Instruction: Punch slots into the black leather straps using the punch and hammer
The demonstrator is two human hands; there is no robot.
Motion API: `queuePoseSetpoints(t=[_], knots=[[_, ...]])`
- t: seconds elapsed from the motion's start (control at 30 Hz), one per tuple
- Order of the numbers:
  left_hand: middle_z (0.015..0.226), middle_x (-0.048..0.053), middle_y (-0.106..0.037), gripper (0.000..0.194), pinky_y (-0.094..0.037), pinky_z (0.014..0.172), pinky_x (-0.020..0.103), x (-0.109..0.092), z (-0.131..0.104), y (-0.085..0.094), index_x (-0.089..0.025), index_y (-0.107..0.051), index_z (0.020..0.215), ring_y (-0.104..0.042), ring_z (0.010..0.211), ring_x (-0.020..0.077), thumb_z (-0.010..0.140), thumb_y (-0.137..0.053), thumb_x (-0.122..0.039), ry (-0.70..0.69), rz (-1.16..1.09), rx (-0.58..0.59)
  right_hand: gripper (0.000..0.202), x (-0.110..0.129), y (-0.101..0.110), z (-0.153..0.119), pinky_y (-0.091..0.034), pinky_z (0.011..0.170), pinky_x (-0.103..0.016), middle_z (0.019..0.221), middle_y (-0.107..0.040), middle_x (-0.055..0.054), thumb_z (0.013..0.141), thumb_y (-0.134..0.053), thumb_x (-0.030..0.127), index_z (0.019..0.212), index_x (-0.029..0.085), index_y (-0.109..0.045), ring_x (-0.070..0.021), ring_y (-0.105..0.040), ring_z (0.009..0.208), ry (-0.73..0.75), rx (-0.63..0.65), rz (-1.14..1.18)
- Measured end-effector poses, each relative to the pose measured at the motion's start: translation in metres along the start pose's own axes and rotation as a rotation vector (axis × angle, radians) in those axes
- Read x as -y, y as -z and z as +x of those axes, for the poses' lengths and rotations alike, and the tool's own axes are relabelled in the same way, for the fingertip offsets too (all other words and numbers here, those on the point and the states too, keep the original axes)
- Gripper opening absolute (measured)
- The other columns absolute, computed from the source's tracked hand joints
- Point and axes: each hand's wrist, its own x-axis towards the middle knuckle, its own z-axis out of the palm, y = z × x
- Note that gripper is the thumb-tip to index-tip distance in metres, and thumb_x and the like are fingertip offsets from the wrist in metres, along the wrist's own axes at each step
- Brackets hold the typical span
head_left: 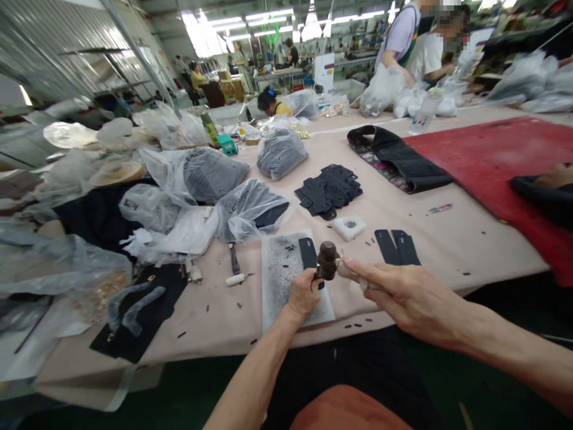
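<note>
My right hand [398,289] is wrapped round the pale handle of a hammer with a dark brown, rounded head [328,254]. The hammer head hangs just above and beside the fingers of my left hand [305,291]. Those left fingers are closed at the lower end of a black strap-like piece [307,252]; whatever they pinch is hidden behind the hammer head. Beneath lies a white board [277,280] speckled with black marks and small dark scraps. Two more black pieces [396,248] lie side by side to the right, and a small white block [348,227] sits behind.
A heap of black pieces [329,188] lies farther back. Filled plastic bags [250,206] crowd the left side. A white-handled awl [235,279] is left of the board. A red sheet [501,161] covers the right; co-workers are at the far side.
</note>
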Motion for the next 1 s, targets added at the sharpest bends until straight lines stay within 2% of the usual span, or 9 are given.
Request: queuePoseSetpoints(t=[0.07, 0.17, 0.33, 0.43, 0.5, 0.57, 0.63, 0.8, 1.0], knots=[[0.076, 0.003, -0.067, 0.013, -0.047, 0.069, 0.025, -0.001, 0.0, 0.001, -0.021, -0.06, 0.081, -0.064, 0.075, 0.0172, 0.081, -0.054, -0.009, 0.028, 0.006, 0.002, 0.056, -0.009, -0.002, -0.004, -0.053, 0.07, -0.027, 0.099, -0.073, -0.005, 0.088, -0.051, 0.021, 0.143, 0.026, -0.047, -0.0176, -0.068, 0.08, -0.112, 0.045, 0.111], [0.076, 0.003, -0.067, 0.012, -0.046, 0.069, 0.025, -0.002, 0.0, 0.002, -0.021, -0.06, 0.081, -0.063, 0.074, 0.017, 0.081, -0.055, -0.01, 0.042, -0.011, 0.015, 0.056, -0.022, -0.015, -0.012, -0.05, 0.058, -0.025, 0.078, -0.07, -0.001, 0.087, -0.053, 0.028, 0.143, 0.022, -0.049, -0.0157, -0.064, 0.063, -0.366, 0.016, 0.35], [0.076, 0.002, -0.066, 0.011, -0.046, 0.069, 0.025, -0.002, -0.001, 0.003, -0.021, -0.06, 0.082, -0.062, 0.073, 0.0166, 0.081, -0.055, -0.01, 0.057, -0.045, 0.007, 0.073, -0.075, -0.078, -0.037, -0.034, 0.037, -0.021, 0.059, -0.055, 0.005, 0.082, -0.057, 0.04, 0.149, 0.019, -0.037, -0.0101, -0.045, 0.038, -0.816, -0.068, 0.719], [0.076, 0.002, -0.066, 0.011, -0.047, 0.07, 0.025, -0.002, 0.0, 0.003, -0.021, -0.059, 0.082, -0.062, 0.073, 0.0166, 0.082, -0.055, -0.011, 0.055, -0.046, 0.007, 0.069, -0.112, -0.109, -0.049, -0.038, 0.042, -0.024, 0.063, -0.058, 0.002, 0.085, -0.052, 0.041, 0.148, 0.017, -0.038, -0.0122, -0.049, 0.042, -0.93, -0.093, 0.644], [0.076, 0.002, -0.066, 0.011, -0.047, 0.07, 0.026, -0.002, 0.0, 0.003, -0.021, -0.059, 0.082, -0.063, 0.074, 0.0167, 0.082, -0.055, -0.011, 0.05, -0.044, 0.008, 0.054, -0.124, -0.118, -0.05, -0.045, 0.056, -0.029, 0.075, -0.064, -0.005, 0.086, -0.052, 0.039, 0.136, 0.017, -0.053, -0.0167, -0.058, 0.057, -0.91, -0.065, 0.341], [0.077, 0.002, -0.066, 0.011, -0.048, 0.07, 0.026, -0.002, 0.0, 0.003, -0.021, -0.059, 0.083, -0.063, 0.074, 0.017, 0.082, -0.055, -0.012, 0.044, -0.037, 0.012, 0.039, -0.122, -0.125, -0.044, -0.047, 0.075, -0.035, 0.098, -0.066, -0.014, 0.085, -0.057, 0.035, 0.12, 0.018, -0.064, -0.0245, -0.062, 0.083, -0.792, -0.057, 0.01], [0.08, 0.003, -0.067, 0.01, -0.049, 0.072, 0.027, 0.0, 0.0, 0.002, -0.021, -0.059, 0.086, -0.064, 0.077, 0.0176, 0.083, -0.054, -0.013, 0.041, -0.032, 0.018, 0.033, -0.107, -0.134, -0.032, -0.043, 0.087, -0.039, 0.116, -0.062, -0.018, 0.085, -0.058, 0.032, 0.113, 0.017, -0.066, -0.0286, -0.058, 0.102, -0.658, -0.089, -0.112], [0.091, 0.004, -0.071, 0.015, -0.051, 0.081, 0.03, 0.003, -0.001, 0.0, -0.022, -0.063, 0.094, -0.067, 0.086, 0.0187, 0.085, -0.052, -0.015, 0.058, -0.044, 0.025, 0.033, -0.049, -0.181, 0.01, -0.043, 0.084, -0.029, 0.099, -0.066, -0.009, 0.084, -0.056, 0.024, 0.115, 0.014, -0.061, -0.02, -0.061, 0.091, -0.628, -0.011, 0.301], [0.091, 0.005, -0.073, 0.018, -0.052, 0.083, 0.032, 0.004, 0.007, 0.005, -0.02, -0.067, 0.094, -0.068, 0.086, 0.0188, 0.087, -0.05, -0.022, 0.204, -0.201, -0.072, 0.029, -0.028, -0.207, 0.022, -0.038, 0.074, -0.028, 0.091, -0.064, -0.007, 0.076, -0.06, 0.018, 0.104, 0.015, -0.058, -0.02, -0.058, 0.084, -0.757, -0.031, 0.291]])
